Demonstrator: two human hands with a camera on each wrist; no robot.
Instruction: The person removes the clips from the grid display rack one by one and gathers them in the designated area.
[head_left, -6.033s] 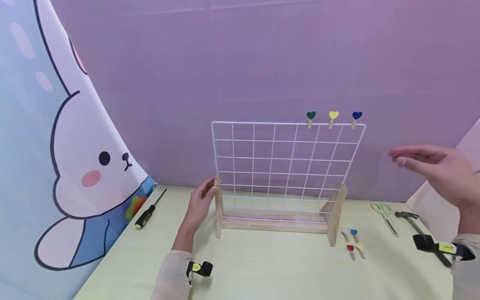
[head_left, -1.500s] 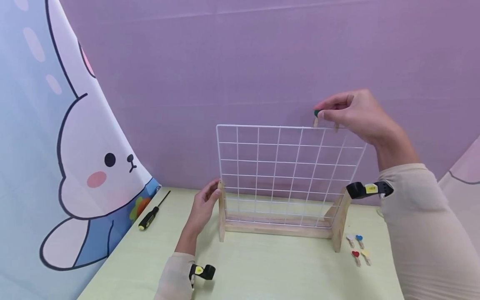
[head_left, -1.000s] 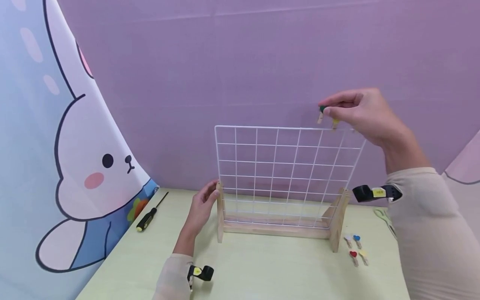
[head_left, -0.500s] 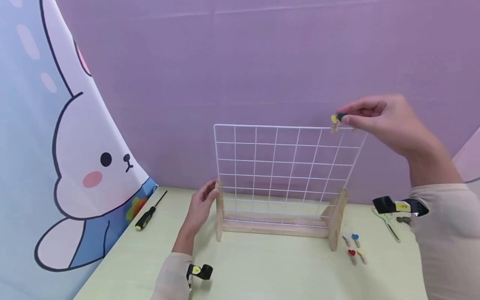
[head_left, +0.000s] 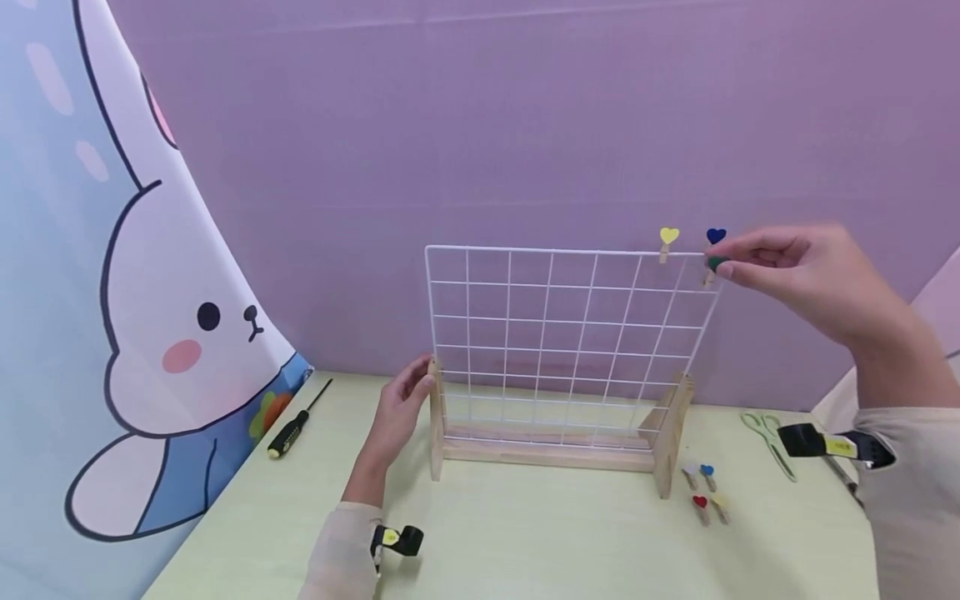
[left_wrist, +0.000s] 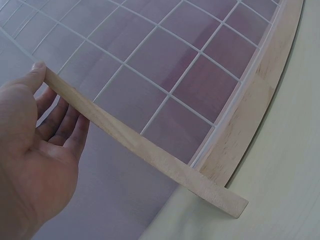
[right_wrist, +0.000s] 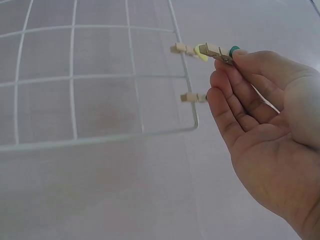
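Seen from the head camera, a person's right hand pinches a small wooden clip with a green heart between thumb and forefinger, just off the top right corner of a white wire grid that stands upright in a wooden base. Just left of that hand, a yellow heart clip and a blue heart clip sit on the grid's top wire. The right wrist camera shows what the head view cannot: the held clip's long axis lies nearly level, its wooden jaws pointing toward the grid's corner and its green end against the fingertips, apart from the wire. The left hand rests with relaxed, open fingers against the base's near upright; the left wrist camera shows the thumb on the top end of that wooden post. Below the right hand, four loose clips lie on the pale green table, with scissors nearby. Far left of the left hand lies a screwdriver. Open tabletop lies between the hands.
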